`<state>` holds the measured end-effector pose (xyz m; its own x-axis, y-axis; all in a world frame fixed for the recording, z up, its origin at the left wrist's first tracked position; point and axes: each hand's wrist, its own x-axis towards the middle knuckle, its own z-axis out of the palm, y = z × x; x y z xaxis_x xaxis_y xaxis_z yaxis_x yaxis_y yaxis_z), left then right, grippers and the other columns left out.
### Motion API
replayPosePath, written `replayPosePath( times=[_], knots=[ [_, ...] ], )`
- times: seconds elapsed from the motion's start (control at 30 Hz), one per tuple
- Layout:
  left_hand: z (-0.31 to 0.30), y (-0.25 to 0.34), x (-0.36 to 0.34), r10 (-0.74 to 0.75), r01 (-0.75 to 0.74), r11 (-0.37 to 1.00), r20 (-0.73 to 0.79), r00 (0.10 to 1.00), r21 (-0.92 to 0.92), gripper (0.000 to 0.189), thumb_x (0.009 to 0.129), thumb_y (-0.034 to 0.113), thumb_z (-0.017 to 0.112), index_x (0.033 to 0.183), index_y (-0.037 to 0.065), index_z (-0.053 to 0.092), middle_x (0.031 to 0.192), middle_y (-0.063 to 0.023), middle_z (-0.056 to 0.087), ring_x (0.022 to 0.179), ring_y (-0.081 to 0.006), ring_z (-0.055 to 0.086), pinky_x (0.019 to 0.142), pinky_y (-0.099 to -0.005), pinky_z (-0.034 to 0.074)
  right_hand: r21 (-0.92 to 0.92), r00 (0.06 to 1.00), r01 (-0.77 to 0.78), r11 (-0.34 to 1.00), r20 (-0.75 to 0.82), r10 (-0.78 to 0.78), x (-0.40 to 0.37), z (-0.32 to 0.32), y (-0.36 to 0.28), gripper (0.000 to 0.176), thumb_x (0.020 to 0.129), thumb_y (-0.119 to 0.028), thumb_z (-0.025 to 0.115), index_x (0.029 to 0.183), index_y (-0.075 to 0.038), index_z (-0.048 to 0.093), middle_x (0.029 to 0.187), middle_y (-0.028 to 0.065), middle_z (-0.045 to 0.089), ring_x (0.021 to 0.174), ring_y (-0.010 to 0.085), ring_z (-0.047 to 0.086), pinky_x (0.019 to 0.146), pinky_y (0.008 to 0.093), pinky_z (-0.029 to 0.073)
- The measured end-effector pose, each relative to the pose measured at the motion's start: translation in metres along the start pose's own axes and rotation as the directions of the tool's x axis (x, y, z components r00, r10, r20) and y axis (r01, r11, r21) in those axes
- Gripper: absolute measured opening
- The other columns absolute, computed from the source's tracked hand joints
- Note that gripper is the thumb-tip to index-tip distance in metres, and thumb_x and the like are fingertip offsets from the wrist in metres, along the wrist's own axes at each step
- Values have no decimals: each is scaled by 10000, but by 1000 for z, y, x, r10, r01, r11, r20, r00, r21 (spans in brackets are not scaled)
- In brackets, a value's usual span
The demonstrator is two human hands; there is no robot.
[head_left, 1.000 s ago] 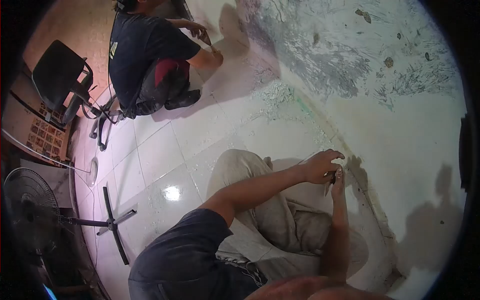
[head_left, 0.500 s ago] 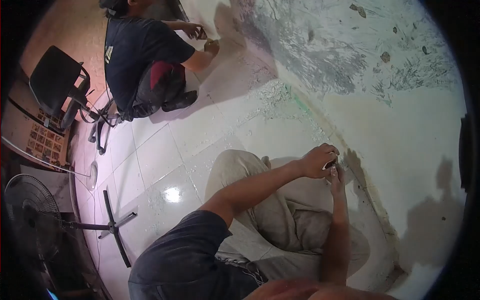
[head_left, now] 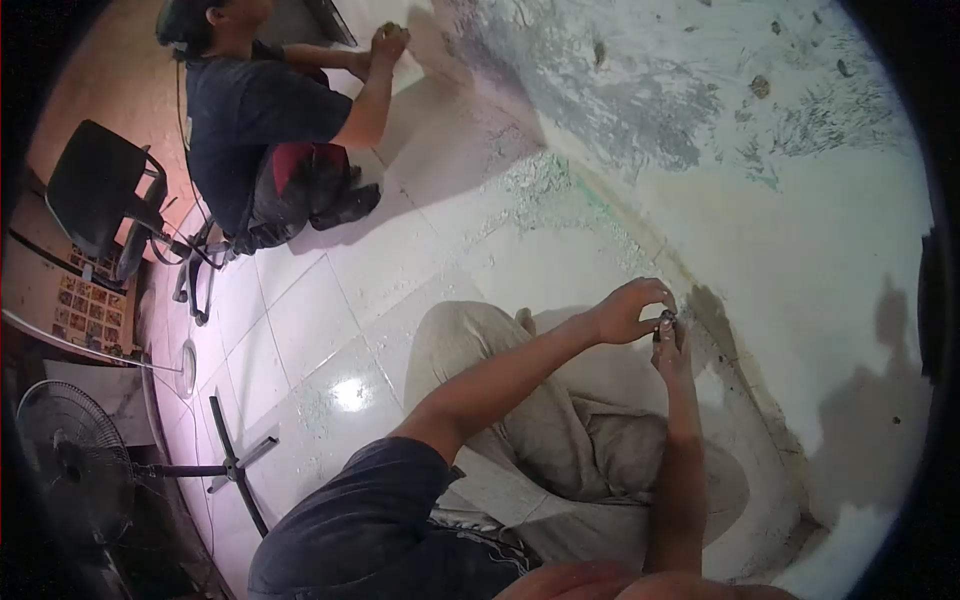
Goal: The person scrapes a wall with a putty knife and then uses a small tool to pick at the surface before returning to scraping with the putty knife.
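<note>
Two hands meet on one small dark tool, held just off the foot of the wall; its kind is too small to tell. The left hand pinches its top with closed fingertips; the right hand grasps it from below. By my judgement a firm two-handed pinch, with steady wrists and the tool kept close to the wall, serves best; a loose grip could drop it among the flakes on the floor by the wall. Farther along the wall a co-worker has both hands at it.
</note>
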<state>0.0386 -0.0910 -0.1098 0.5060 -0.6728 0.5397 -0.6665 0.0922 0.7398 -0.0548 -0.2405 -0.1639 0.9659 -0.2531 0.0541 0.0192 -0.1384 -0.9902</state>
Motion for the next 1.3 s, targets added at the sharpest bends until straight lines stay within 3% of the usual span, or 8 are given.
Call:
replayPosePath(
  times=[0.5,0.73,0.8,0.87,1.13,1.17,1.23,1.3],
  knots=[
    [-5,3,12,-251,108,891,281,926,440,226,767,155,663,987,109,634,1060,-73,591,1056,-303,562,820,-439,490,136,995,-104,985,16,103,-1,-10,36,385,985,-472,478,1030,-92,522,754,-69,468,601,28,388,502,224,284],
    [4,-4,7,-307,249,921,165,937,299,455,818,255,688,1216,111,522,1189,-154,569,1121,-363,540,909,-495,445,89,985,-171,981,-2,171,5,-35,55,383,963,-312,495,1238,-48,537,1094,62,597,953,152,580,815,342,472],
    [16,-21,-3,-293,262,908,48,955,326,479,842,316,680,1244,116,514,1225,-165,559,1126,-369,542,919,-493,449,434,898,-131,892,-330,292,11,-30,53,323,960,-377,509,1050,-73,571,876,33,595,806,149,553,738,308,448],
    [7,-11,-2,-437,390,865,93,895,316,487,867,353,653,1266,114,506,1190,-168,561,1123,-367,553,926,-498,456,388,984,59,920,-179,12,7,-46,30,334,962,-427,522,935,-94,515,750,6,509,664,123,481,614,297,403],
    [13,-8,-11,-623,400,747,349,700,531,486,884,409,610,1264,112,549,1178,-125,597,1151,-324,566,968,-545,404,271,895,434,859,-243,-375,21,-42,-71,625,836,-704,561,818,-88,452,639,21,433,494,142,402,440,268,308],
    [15,-11,-14,-633,378,754,442,635,537,467,884,399,612,1250,111,564,1198,-120,593,1164,-317,557,971,-537,400,261,905,381,887,-301,-300,28,-42,-91,712,811,-820,400,758,-110,415,553,33,406,435,163,373,398,306,294],
    [18,-10,-11,-622,356,776,536,571,521,449,885,389,614,1235,111,579,1217,-115,590,1178,-309,549,975,-530,396,-6,803,550,835,-271,-531,46,-25,-148,714,815,-829,375,772,-117,407,540,45,411,400,166,351,379,312,285],
    [14,-3,-7,-669,397,743,582,462,539,425,888,369,611,1225,111,588,1243,-101,582,1184,-300,547,982,-527,381,119,712,698,706,-223,-666,64,-21,-176,706,843,-797,372,871,-97,456,616,47,466,415,150,385,372,291,304]
  ],
)
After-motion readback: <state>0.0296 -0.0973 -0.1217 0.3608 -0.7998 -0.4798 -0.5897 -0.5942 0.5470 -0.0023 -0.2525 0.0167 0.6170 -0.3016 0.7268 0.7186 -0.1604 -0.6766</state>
